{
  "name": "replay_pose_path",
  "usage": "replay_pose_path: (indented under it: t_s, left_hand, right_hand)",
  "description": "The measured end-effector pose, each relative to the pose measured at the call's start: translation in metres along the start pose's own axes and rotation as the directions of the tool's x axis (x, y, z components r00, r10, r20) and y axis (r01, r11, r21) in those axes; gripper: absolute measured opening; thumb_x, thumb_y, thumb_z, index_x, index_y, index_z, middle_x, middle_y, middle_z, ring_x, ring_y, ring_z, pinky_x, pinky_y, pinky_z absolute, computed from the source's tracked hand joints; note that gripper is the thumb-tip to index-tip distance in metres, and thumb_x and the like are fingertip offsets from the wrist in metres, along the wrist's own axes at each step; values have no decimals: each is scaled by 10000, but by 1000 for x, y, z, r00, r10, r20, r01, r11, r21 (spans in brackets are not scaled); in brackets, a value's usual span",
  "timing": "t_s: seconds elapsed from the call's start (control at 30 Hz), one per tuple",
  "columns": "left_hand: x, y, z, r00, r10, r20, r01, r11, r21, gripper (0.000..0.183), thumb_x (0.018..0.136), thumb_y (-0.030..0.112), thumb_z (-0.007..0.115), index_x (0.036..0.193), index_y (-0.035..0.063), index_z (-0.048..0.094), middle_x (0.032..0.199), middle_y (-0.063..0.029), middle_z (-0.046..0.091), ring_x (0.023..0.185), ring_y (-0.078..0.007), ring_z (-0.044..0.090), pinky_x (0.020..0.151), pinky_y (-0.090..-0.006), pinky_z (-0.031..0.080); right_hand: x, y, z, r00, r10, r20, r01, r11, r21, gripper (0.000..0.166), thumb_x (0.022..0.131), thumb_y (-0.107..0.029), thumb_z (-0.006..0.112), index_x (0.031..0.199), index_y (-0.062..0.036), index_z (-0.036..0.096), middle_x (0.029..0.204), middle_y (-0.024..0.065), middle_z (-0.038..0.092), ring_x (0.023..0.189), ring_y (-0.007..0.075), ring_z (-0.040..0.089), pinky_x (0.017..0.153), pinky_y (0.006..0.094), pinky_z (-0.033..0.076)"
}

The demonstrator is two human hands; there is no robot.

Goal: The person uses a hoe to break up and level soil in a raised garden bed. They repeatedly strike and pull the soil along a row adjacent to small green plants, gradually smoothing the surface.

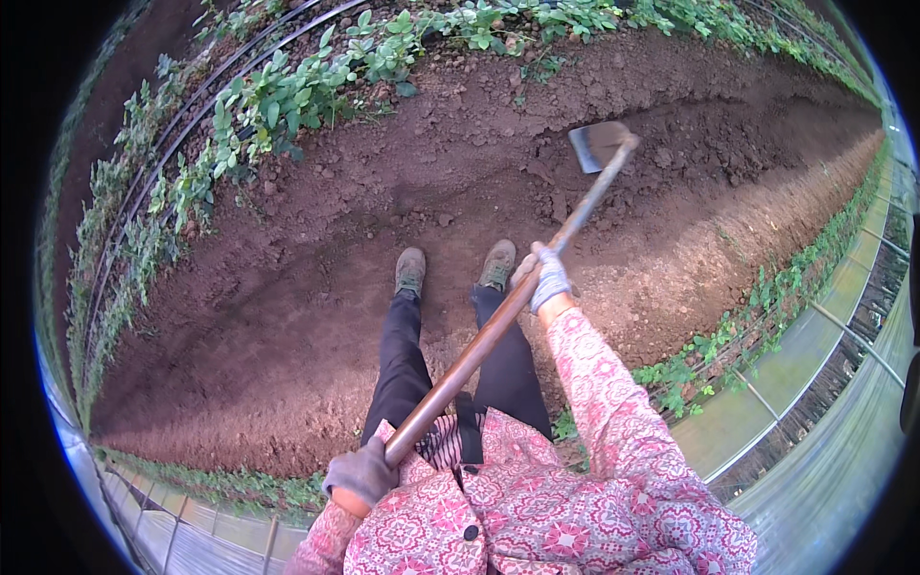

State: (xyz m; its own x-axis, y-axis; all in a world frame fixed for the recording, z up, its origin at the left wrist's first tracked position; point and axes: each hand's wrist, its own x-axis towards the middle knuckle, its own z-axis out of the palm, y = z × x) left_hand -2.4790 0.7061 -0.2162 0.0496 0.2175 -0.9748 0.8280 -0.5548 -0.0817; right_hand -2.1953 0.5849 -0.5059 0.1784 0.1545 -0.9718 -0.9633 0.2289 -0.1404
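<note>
A long-handled hoe (478, 350) slants across the view from my waist up to the right. My left hand (361, 471), in a grey glove, grips the butt end of its wooden handle near my hip. Farther up the shaft, my gloved right hand (544, 277) is closed around it in front of my right leg. The hoe's metal blade (595, 146) is at or just above the brown soil (460, 180) of the bed's side; contact cannot be made out. Some soil appears to cover part of the blade.
Leafy green plants (287, 104) line the bed ahead, beside black drip hoses (194, 97). Both my shoes (410, 270) stand on the dirt path. Another plant row (762, 316) runs behind me at right, along plastic sheeting (812, 460) with poles (859, 341).
</note>
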Motion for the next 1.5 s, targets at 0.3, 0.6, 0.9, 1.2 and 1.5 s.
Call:
replay_pose_path:
  t_s: [0.3,0.6,0.9,1.2,1.5]
  left_hand:
    - [27,-167,117,1000,16,-8,-16,997,82,273,696,387,558,821,145,544,699,-124,623,683,-302,616,646,-400,458]
    - [83,-61,-1,919,321,-230,-325,946,23,217,702,279,562,841,112,551,686,-137,617,655,-314,609,609,-429,464]
    - [5,-212,104,988,-39,148,68,979,-190,449,666,475,604,974,151,555,771,-165,619,700,-320,611,639,-423,472]
    - [75,-183,66,999,31,-26,-27,991,132,288,697,400,569,861,164,584,676,-136,618,638,-309,610,616,-411,464]
    - [54,-121,-10,996,-78,38,78,997,-4,358,651,412,609,893,150,571,704,-125,623,665,-308,617,631,-403,480]
  right_hand:
    - [-79,137,-20,989,127,-76,-124,991,45,137,770,-201,583,742,-127,471,535,10,453,451,199,470,448,389,414]
    - [-55,-29,40,944,-324,58,325,945,-21,271,798,-251,570,604,-162,403,484,-38,411,406,102,428,413,269,395]
    - [-31,182,18,994,97,-46,-96,995,11,144,782,-209,596,754,-119,487,534,19,477,432,190,483,427,343,433]
    - [-78,110,22,995,-60,86,48,990,131,207,772,-198,580,648,-129,430,498,24,436,430,192,446,438,344,406]
    - [-20,76,55,996,-94,9,94,995,40,233,790,-235,571,626,-141,436,473,1,442,371,156,438,367,299,386]
